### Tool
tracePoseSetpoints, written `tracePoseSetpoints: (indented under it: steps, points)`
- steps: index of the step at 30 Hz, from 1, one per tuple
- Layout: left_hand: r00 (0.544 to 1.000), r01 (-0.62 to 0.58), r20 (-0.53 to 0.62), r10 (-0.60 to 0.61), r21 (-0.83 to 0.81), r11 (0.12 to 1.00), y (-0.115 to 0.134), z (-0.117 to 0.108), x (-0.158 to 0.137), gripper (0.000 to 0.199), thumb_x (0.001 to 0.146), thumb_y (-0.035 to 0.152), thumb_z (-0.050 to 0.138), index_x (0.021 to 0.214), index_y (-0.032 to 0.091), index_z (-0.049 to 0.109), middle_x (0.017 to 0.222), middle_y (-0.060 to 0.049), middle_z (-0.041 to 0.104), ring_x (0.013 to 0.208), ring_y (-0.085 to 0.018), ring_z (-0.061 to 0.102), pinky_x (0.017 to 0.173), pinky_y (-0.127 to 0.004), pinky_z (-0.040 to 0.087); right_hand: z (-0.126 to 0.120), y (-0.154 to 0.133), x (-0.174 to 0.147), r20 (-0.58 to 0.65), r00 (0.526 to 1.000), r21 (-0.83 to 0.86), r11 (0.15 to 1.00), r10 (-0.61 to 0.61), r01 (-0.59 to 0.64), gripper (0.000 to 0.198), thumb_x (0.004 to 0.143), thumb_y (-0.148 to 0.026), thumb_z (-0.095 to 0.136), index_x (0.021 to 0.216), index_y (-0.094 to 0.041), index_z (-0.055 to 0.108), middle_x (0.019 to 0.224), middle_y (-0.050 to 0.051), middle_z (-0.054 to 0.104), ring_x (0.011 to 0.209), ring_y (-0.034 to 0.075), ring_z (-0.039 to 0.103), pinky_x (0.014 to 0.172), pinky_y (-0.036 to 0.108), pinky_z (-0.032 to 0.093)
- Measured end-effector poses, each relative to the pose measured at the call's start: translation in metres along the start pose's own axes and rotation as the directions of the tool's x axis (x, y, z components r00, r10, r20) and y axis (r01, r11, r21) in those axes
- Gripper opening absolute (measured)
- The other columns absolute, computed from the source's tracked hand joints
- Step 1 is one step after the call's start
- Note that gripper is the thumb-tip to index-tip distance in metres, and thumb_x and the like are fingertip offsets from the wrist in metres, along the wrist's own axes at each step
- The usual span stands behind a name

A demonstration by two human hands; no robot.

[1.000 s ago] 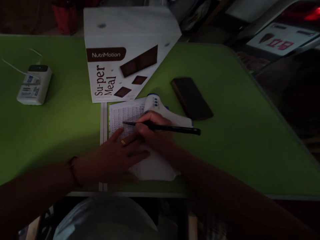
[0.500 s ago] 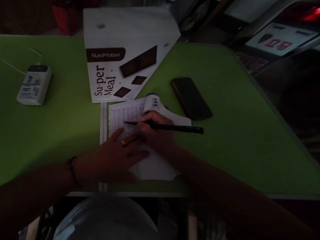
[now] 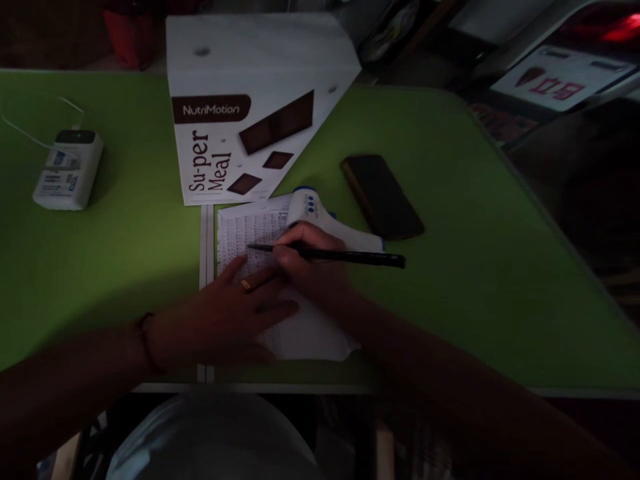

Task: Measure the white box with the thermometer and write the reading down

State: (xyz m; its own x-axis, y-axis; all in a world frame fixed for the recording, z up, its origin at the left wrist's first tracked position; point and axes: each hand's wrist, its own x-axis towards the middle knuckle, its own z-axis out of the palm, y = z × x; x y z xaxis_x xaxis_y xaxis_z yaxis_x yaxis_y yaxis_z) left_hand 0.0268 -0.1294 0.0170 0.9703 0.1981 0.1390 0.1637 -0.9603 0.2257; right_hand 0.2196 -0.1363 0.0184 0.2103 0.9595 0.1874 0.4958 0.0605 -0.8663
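Right hand (image 3: 311,261) pinches the black pen (image 3: 363,258), tip right at the written rows! Left hand (image 3: 220,313) lies spread across the paper (image 3: 313,337), which sits on the green table (image 3: 480,293), just before the white box (image 3: 260,47).

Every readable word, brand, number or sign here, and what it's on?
"NutriMotion": brown band on the white carton
"Su-per Meal": same carton, running sideways
Written sheet: rows of marks, too small to read
Power bank label: too blurred
White-and-blue thermometer markings: too small
White plate, upper right: red characters, can't be read surely
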Motion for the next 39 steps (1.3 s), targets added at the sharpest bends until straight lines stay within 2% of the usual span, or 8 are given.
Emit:
tracePoseSetpoints:
  steps: [11,20,25,33,39]
  points:
    - [1.000,0.006,0.003,-0.006,0.000,1.000,0.0010,-0.0017,0.0003,0.075,0.087,0.056,0.077,0.147,0.019,0.051,0.157,-0.017,0.042,0.152,-0.037,0.027,0.123,-0.066,0.022,-0.0019,0.0033,-0.0014,0.013,1.000,-0.014,1.000,-0.012,0.012,0.009,0.077,-0.031,0.059,0.070,-0.025,0.055,0.062,-0.001,0.061,0.058,0.016,0.055,0.055,0.030,0.046]
    - [1.000,0.001,-0.008,-0.001,-0.011,1.000,0.0002,-0.0009,0.0012,0.075,0.084,0.055,0.080,0.144,0.018,0.054,0.155,-0.016,0.045,0.150,-0.036,0.030,0.122,-0.067,0.024,-0.0011,0.0050,-0.0013,0.023,0.998,-0.023,0.998,-0.064,0.065,0.010,0.078,-0.029,0.057,0.069,-0.027,0.052,0.063,-0.001,0.062,0.063,0.019,0.058,0.062,0.034,0.048]
    - [1.000,0.004,-0.009,-0.004,-0.008,1.000,0.0002,-0.0020,0.0014,0.076,0.085,0.057,0.079,0.145,0.018,0.054,0.157,-0.017,0.042,0.151,-0.037,0.029,0.122,-0.067,0.025,-0.0015,0.0039,-0.0019,-0.007,1.000,-0.023,0.999,-0.027,0.026,0.009,0.077,-0.028,0.058,0.069,-0.026,0.055,0.062,-0.001,0.061,0.060,0.018,0.057,0.057,0.033,0.046]
    - [0.999,0.001,-0.032,-0.001,-0.003,1.000,-0.0014,0.0031,-0.0007,0.077,0.084,0.058,0.079,0.145,0.020,0.052,0.157,-0.016,0.043,0.151,-0.036,0.029,0.124,-0.064,0.018,-0.0011,0.0046,-0.0006,-0.021,0.996,-0.029,0.996,-0.090,0.089,0.010,0.076,-0.027,0.058,0.068,-0.027,0.054,0.059,-0.001,0.060,0.057,0.017,0.055,0.055,0.032,0.044]
    - [1.000,0.007,-0.006,-0.007,-0.012,1.000,-0.0003,-0.0012,0.0001,0.075,0.085,0.056,0.079,0.145,0.019,0.052,0.158,-0.016,0.041,0.151,-0.036,0.029,0.124,-0.064,0.020,-0.0011,0.0078,-0.0018,-0.018,0.997,-0.042,0.996,-0.074,0.073,0.010,0.078,-0.027,0.058,0.070,-0.026,0.054,0.061,-0.002,0.063,0.058,0.016,0.056,0.055,0.030,0.043]
